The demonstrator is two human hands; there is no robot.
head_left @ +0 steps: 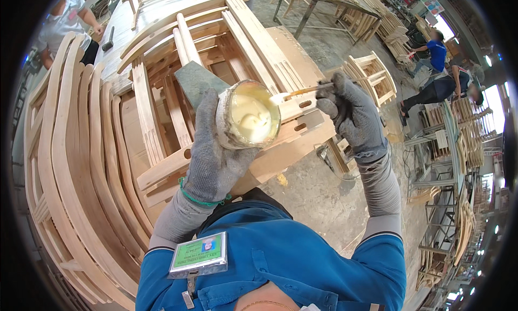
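While held up at chest height over the wooden chair frame (pixel 216 68), the glue jar (pixel 249 114) sits tilted toward the camera, pale cream glue inside. Left hand (pixel 211 154), grey glove, fingers wrapped round the jar's side and bottom. Right of the jar, right hand (pixel 350 116), also gloved, fingers pinched tight on a thin wooden stick (pixel 302 92); stick tip touches the jar's rim. Left of the jar, a stack of curved wooden parts (pixel 75 165). Below the jar, blue shirt with a green badge (pixel 198 252). Far right of the jar, two other people (pixel 440 76) among more chair frames; another person (pixel 65 22) far upper left.
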